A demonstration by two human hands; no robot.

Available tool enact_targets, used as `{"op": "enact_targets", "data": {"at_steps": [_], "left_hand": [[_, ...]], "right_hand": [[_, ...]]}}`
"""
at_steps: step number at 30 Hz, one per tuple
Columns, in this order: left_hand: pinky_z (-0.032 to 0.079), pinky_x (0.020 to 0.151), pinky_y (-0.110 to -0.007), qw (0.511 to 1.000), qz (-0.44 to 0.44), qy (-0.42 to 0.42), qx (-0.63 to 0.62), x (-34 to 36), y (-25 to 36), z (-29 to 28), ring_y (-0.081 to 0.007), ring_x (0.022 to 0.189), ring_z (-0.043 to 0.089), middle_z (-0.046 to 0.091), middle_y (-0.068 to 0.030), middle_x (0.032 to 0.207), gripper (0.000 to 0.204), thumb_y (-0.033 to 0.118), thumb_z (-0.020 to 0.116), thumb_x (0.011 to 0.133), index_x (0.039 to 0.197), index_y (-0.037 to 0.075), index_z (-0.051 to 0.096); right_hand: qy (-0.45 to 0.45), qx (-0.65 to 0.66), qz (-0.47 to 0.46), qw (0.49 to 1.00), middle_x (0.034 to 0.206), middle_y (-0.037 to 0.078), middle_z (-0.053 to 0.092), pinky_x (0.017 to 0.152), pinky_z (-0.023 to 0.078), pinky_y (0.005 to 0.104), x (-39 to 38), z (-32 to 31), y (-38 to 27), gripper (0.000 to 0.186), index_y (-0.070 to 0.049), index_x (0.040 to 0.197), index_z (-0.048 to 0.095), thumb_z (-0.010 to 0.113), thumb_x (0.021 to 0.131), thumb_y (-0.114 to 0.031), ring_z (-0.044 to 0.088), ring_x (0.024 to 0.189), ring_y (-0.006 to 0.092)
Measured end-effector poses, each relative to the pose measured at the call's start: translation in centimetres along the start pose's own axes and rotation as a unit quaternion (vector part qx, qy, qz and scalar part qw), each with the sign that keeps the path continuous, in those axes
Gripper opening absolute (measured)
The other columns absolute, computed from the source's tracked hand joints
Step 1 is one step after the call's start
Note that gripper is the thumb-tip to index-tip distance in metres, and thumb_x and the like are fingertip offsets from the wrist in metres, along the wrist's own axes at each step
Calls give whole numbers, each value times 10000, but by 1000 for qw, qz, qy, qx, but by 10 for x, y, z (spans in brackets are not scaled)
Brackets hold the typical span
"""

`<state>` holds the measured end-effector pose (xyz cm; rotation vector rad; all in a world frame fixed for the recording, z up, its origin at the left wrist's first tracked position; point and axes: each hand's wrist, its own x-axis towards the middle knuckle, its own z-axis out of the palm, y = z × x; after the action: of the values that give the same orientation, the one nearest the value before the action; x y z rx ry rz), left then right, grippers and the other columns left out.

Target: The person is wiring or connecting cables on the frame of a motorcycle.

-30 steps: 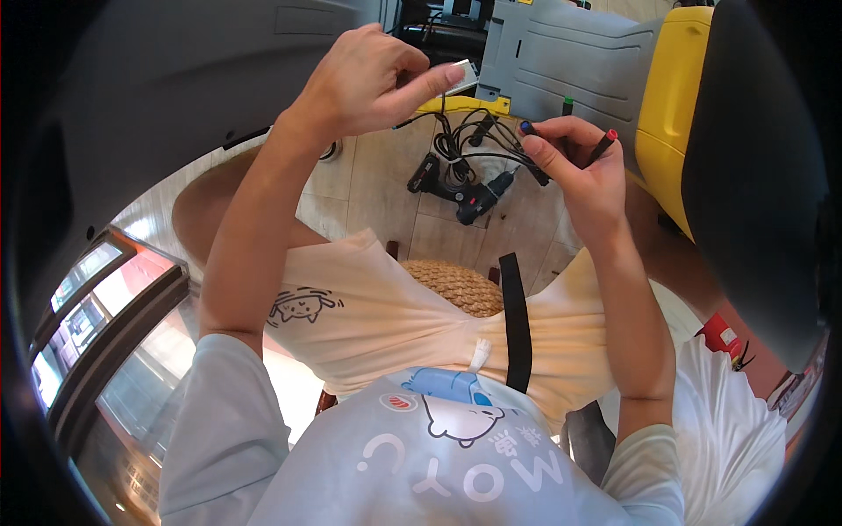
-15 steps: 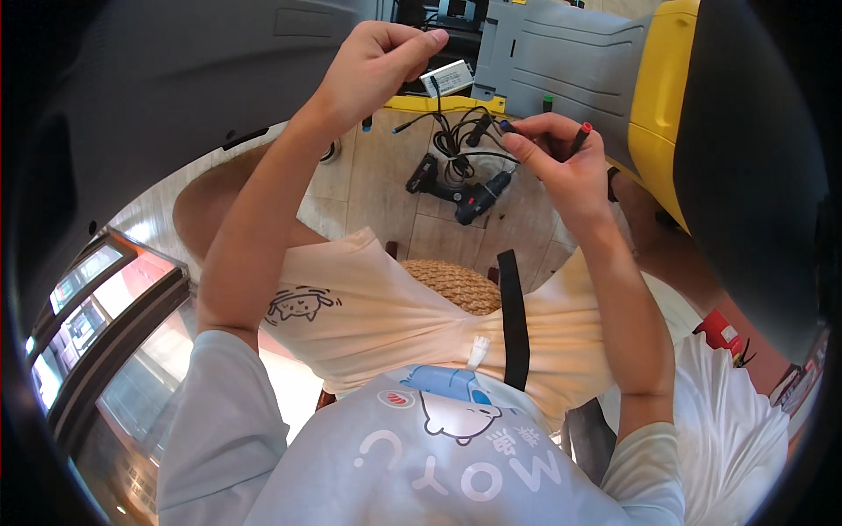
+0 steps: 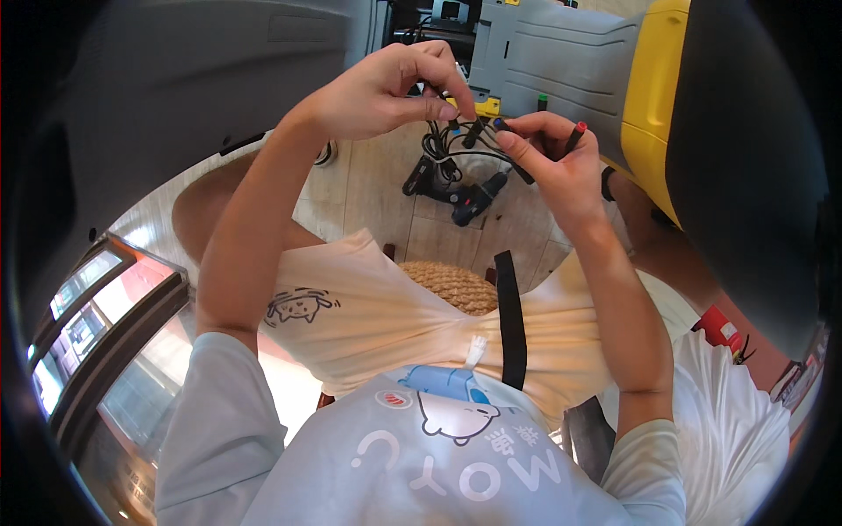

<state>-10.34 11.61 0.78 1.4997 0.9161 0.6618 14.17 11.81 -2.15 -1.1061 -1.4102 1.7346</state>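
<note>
Thumb and forefinger of the right hand (image 3: 561,162), between 1 and 2 o'clock in the head view, pinch a blue-ended cable connector (image 3: 502,125); its long axis slants, with the blue end pointing toward 10 o'clock, at the left hand (image 3: 390,92). A red-ended connector (image 3: 577,135) sticks out between the curled fingers, end toward 1 o'clock. A green-ended connector (image 3: 542,103) shows above the knuckles, end toward 12; whether it is gripped is hidden. Holding more than one probably keeps the colours sorted, with the blue end left bare.

The left hand, near 12 o'clock, has thumb and forefinger almost together, apparently around a blue-tipped plug (image 3: 454,129) that points roughly toward 6 o'clock; how firmly, I cannot tell. Below, coiled black cable (image 3: 436,145) lies by the handle of a cordless drill (image 3: 474,200), whose chuck aims between 1 and 2 o'clock, presumably placed for easy reach on the wood-look floor (image 3: 368,184).
</note>
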Motion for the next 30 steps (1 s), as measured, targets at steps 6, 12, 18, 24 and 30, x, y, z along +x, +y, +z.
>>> {"op": "enact_targets", "data": {"at_steps": [6,12,18,24,30], "left_hand": [[499,795,-265,989,29,78,121,3,-4,4,-159,886,596,616,-44,924,148,-14,721,765,908,23,727],[551,726,-296,936,32,83,340,2,-8,6,-228,794,680,699,-83,947,202,28,734,752,954,42,732],[552,720,-306,884,10,111,454,3,-4,12,-229,788,679,695,-88,942,185,60,677,825,1007,54,711],[525,747,-262,981,-32,167,94,5,2,16,-125,819,655,683,-55,896,173,127,615,930,1042,8,672],[483,824,-238,984,-31,110,-135,6,-4,22,-95,871,612,656,-26,926,235,197,599,961,1075,-4,644]], "right_hand": [[13,-25,-12,1000,702,-73,593,529,288,165,0,-2,-5,122,-12,882,715,772,797,-79,418,599,-12],[18,18,-38,999,718,-58,616,540,303,163,3,-3,-1,120,-12,884,716,770,793,-70,433,617,-11],[25,-12,-19,999,730,-57,623,540,302,158,2,-4,-3,121,-18,886,720,772,791,-72,433,614,-10],[41,-23,-23,999,725,-60,625,522,289,159,-3,-2,-14,129,-25,889,728,780,785,-82,419,601,-19],[70,-61,-73,993,720,-56,636,486,269,158,-9,-2,-25,142,-36,894,736,794,773,-80,408,572,-21]]}}
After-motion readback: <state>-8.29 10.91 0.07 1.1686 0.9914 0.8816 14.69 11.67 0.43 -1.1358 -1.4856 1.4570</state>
